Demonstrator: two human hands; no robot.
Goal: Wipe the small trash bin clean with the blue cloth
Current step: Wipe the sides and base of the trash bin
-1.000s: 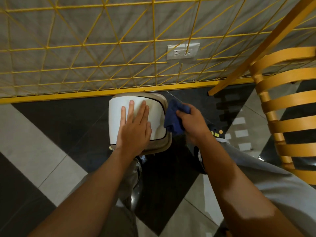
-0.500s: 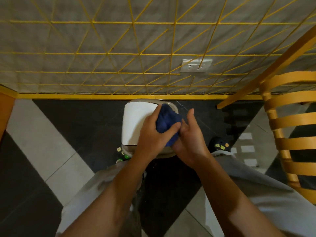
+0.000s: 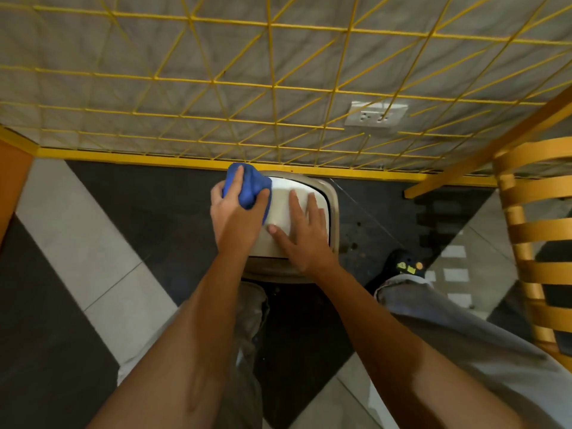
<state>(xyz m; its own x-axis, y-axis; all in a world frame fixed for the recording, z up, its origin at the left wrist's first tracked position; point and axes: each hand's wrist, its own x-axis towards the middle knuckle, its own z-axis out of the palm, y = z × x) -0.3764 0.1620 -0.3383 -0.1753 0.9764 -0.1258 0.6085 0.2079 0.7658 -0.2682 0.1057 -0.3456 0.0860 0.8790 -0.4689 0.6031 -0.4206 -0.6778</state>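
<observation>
Small trash bin (image 3: pixel 305 193): stands on the floor (image 3: pixel 93 249), just in front of the yellow wall grid (image 3: pixel 272 88), between the person's legs. White lid on top, beige rim around it. All positions below are given rel. to the bin.

Left hand (image 3: pixel 238 212): at the bin's far-left corner, fingers curled and clamped on the blue cloth (image 3: pixel 247 187), which is bunched into a wad. Cloth touches the lid's far-left edge and overhangs the rim.

Right hand (image 3: pixel 305 233): on top of the bin, right half of lid, fingers spread, palm flat on the surface. Holds nothing; acts as a brace.

Handling, judged:
- Bin is prob. thin plastic, light, easy to slide or tip on the glossy floor. Keep the flat hand pressing down while wiping.
- Lid looks smooth and may be a swing or push type; cannot tell. Too much downward force near an edge could pivot it. Press near centre.
- Cloth is soft, no stiffness. Keep it wadded for scrubbing pressure; unfold for wider passes.
- Sides of the bin are hidden from this view; condition unknown.

Grip pts: cloth by the bunched mass; bin by lid top or rim.
</observation>
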